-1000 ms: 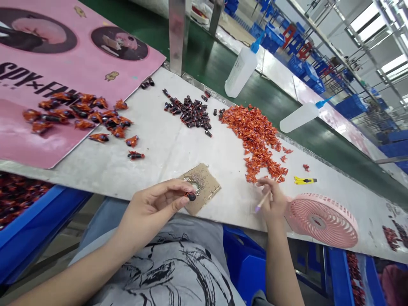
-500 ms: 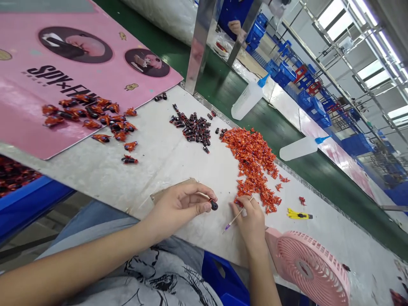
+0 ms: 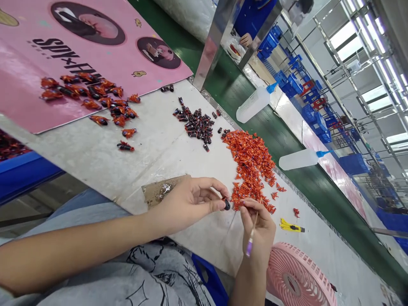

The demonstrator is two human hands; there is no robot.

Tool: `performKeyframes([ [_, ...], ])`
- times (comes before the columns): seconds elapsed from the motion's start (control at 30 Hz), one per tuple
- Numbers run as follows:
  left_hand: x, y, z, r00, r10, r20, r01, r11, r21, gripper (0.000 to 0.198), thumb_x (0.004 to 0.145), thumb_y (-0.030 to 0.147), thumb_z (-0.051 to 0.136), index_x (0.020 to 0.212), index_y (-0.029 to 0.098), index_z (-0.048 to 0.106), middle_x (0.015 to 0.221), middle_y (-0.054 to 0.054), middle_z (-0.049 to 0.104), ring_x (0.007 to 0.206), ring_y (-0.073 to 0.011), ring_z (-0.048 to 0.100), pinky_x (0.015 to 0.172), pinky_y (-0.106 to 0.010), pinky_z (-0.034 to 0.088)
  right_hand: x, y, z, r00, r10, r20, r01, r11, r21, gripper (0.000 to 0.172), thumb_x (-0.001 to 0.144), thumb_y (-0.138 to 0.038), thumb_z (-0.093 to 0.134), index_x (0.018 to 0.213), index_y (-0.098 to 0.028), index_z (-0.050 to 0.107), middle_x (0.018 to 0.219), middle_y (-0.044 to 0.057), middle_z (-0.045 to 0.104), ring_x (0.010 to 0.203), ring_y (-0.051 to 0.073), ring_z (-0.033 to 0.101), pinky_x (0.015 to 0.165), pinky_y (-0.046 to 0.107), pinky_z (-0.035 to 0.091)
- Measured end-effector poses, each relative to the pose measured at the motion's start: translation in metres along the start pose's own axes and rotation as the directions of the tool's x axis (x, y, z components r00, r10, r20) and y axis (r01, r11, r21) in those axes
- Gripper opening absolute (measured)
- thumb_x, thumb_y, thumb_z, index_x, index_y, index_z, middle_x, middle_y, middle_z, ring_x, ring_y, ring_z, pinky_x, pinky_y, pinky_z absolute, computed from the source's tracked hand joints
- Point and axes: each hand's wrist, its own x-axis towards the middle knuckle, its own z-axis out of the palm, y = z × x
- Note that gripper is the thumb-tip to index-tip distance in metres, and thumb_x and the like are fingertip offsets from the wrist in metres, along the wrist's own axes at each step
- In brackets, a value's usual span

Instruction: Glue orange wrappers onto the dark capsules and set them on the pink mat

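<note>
While the left hand (image 3: 188, 204) pinches a small dark capsule (image 3: 227, 205) between thumb and fingertips, the right hand (image 3: 259, 233) grips a purple-tipped stick (image 3: 250, 243) just right of it. Both hands hover over the tabletop's (image 3: 153, 140) near edge, beside a heap of orange twists (image 3: 250, 165).

a small black piece (image 3: 227, 205) and a purple-tipped stick (image 3: 250, 244), each pinched

Orange pile (image 3: 250, 168) and pink fan (image 3: 296, 276) flank the right hand (image 3: 258, 229)

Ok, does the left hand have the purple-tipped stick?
No, the left hand pinches a small dark piece, while the purple-tipped stick is in the right hand.
</note>
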Motion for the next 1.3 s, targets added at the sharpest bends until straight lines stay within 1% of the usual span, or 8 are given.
performKeyframes([
  [0.1, -0.006, 0.002, 0.003, 0.992, 0.118, 0.032, -0.121, 0.989, 0.082, 0.007, 0.075, 0.019, 0.071, 0.082, 0.016, 0.071, 0.082, -0.003, 0.074, 0.079, -0.015, 0.069, 0.077, -0.025, 0.055, -0.011, -0.012, 0.015, 0.994, 0.108, -0.001, -0.101, 0.927, 0.363, 0.012, 0.075, -0.032, 0.081, 0.081, -0.025, 0.073, 0.083, 0.0, 0.073, 0.078, 0.014, 0.068, 0.071, 0.027, 0.055],
  [0.17, -0.011, 0.003, 0.004, 0.982, 0.18, 0.062, -0.186, 0.976, 0.113, 0.006, 0.077, 0.017, 0.068, 0.082, 0.016, 0.071, 0.083, -0.003, 0.073, 0.08, -0.0148, 0.068, 0.077, -0.024, 0.055, -0.019, -0.017, 0.026, 0.994, 0.108, 0.002, -0.099, 0.899, 0.427, 0.012, 0.077, -0.032, 0.081, 0.084, -0.026, 0.074, 0.084, 0.001, 0.074, 0.08, 0.013, 0.069, 0.071, 0.026, 0.056],
  [0.5, -0.024, -0.001, -0.014, 0.932, 0.36, 0.04, -0.362, 0.917, 0.166, 0.008, 0.081, 0.01, 0.065, 0.084, 0.013, 0.072, 0.084, -0.003, 0.071, 0.08, -0.0125, 0.066, 0.073, -0.02, 0.054, -0.042, -0.036, 0.052, 0.959, -0.284, -0.006, 0.284, 0.957, 0.066, 0.019, 0.085, -0.011, 0.071, 0.099, -0.023, 0.074, 0.091, 0.004, 0.074, 0.091, 0.017, 0.071, 0.078, 0.032, 0.06],
  [0.73, -0.034, 0.006, -0.026, 0.924, 0.382, 0.008, -0.373, 0.898, 0.234, 0.01, 0.08, 0.007, 0.065, 0.081, 0.014, 0.072, 0.079, -0.001, 0.069, 0.075, -0.0109, 0.064, 0.07, -0.018, 0.052, -0.048, -0.041, 0.063, 0.885, -0.464, 0.034, 0.465, 0.877, -0.123, 0.03, 0.083, -0.002, 0.071, 0.104, -0.024, 0.074, 0.094, 0.004, 0.073, 0.091, 0.017, 0.07, 0.075, 0.031, 0.059],
  [0.9, -0.041, 0.009, -0.033, 0.947, 0.315, -0.062, -0.302, 0.94, 0.161, 0.011, 0.079, 0.009, 0.065, 0.086, 0.014, 0.072, 0.08, -0.002, 0.068, 0.075, -0.013, 0.067, 0.067, -0.021, 0.054, -0.048, -0.039, 0.071, 0.828, -0.542, 0.142, 0.56, 0.815, -0.152, 0.042, 0.082, -0.003, 0.073, 0.118, -0.024, 0.069, 0.103, 0.006, 0.074, 0.096, 0.019, 0.07, 0.079, 0.034, 0.06],
  [1.0, -0.042, 0.009, -0.037, 0.937, 0.345, -0.046, -0.332, 0.926, 0.18, 0.012, 0.08, 0.009, 0.066, 0.087, 0.014, 0.073, 0.079, -0.002, 0.069, 0.075, -0.0133, 0.067, 0.066, -0.02, 0.054, -0.049, -0.041, 0.077, 0.806, -0.58, 0.119, 0.592, 0.795, -0.133, 0.042, 0.081, 0.0, 0.072, 0.116, -0.023, 0.069, 0.1, 0.005, 0.073, 0.094, 0.017, 0.069, 0.076, 0.031, 0.06],
  [1.1, -0.042, 0.011, -0.044, 0.888, 0.458, 0.046, -0.452, 0.848, 0.279, 0.015, 0.083, 0.005, 0.063, 0.087, 0.014, 0.074, 0.08, -0.003, 0.072, 0.076, -0.013, 0.067, 0.065, -0.019, 0.053, -0.049, -0.045, 0.082, 0.783, -0.615, 0.094, 0.622, 0.771, -0.137, 0.038, 0.081, 0.002, 0.072, 0.111, -0.021, 0.069, 0.093, 0.003, 0.071, 0.088, 0.015, 0.068, 0.072, 0.03, 0.059],
  [1.3, -0.04, 0.016, -0.057, 0.711, 0.658, 0.247, -0.688, 0.579, 0.437, 0.02, 0.089, 0.002, 0.055, 0.092, 0.014, 0.071, 0.084, -0.006, 0.075, 0.079, -0.0145, 0.069, 0.072, -0.022, 0.056, -0.05, -0.054, 0.088, 0.76, -0.641, 0.107, 0.649, 0.742, -0.167, 0.026, 0.084, -0.002, 0.07, 0.104, -0.019, 0.067, 0.084, 0.002, 0.067, 0.08, 0.015, 0.066, 0.065, 0.029, 0.057],
])
